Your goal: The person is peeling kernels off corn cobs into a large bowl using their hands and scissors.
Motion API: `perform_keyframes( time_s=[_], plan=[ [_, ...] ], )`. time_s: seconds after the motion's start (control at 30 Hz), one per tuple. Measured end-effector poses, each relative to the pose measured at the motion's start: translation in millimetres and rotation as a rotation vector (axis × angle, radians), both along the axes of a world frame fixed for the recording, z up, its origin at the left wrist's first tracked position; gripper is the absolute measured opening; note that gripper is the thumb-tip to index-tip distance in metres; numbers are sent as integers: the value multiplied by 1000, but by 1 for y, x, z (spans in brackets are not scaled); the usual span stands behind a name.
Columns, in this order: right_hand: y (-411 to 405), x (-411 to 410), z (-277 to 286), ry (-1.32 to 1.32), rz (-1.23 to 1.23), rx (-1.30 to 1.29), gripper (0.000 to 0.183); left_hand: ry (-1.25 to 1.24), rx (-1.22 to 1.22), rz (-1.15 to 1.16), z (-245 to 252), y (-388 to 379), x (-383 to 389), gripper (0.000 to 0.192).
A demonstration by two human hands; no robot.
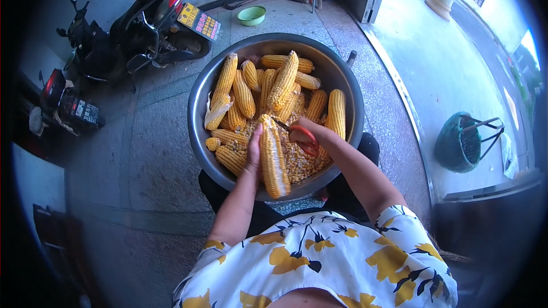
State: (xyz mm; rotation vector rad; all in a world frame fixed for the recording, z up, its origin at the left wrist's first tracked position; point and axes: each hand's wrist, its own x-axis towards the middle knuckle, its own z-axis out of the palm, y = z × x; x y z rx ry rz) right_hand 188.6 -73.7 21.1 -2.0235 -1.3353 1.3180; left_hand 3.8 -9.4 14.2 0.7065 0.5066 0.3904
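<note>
My left hand [254, 150] grips an ear of corn [272, 158] from its left side, tilted over a wide metal basin [198, 137]. A pale strip without kernels runs along the ear's right side. In my right hand [306, 130] is a pair of scissors with red handles [311, 147]; their dark blades touch or nearly touch the ear's upper end. Loose kernels [302, 167] cover the basin's bottom under my hands. Several whole ears [284, 81] lean and lie around the basin's far and left sides. One ear at the left keeps a bit of dry husk [216, 113].
A green plastic bowl [251, 16] sits on the floor beyond the basin. A parked scooter [150, 30] stands at the far left, and another vehicle [72, 100] is nearer. On the right, past a door track [398, 107], is a green basket with a handle [458, 143].
</note>
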Motion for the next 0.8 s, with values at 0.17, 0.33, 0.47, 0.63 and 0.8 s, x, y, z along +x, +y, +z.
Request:
perform_keyframes(
  time_s=[0.17, 0.33, 0.47, 0.63, 0.8],
  plan=[
    [-22, -35, 32, -806, 35, 29, 29, -264, -199, -86, 12, 5, -14, 60],
    [-26, -24, 13, -657, 257, 121, 48, -251, -128, -193, 10, 4, -14, 59],
    [-21, 8, 43, -270, 346, -47, 59, -211, -97, -162, 11, 0, -13, 57],
    [-11, -37, 49, 725, -360, 311, 69, -46, -9, 7, 6, -9, -3, 50],
    [1, -60, 8, 659, -444, 493, 50, -54, 232, 130, -1, -13, 4, 48]
  ],
)
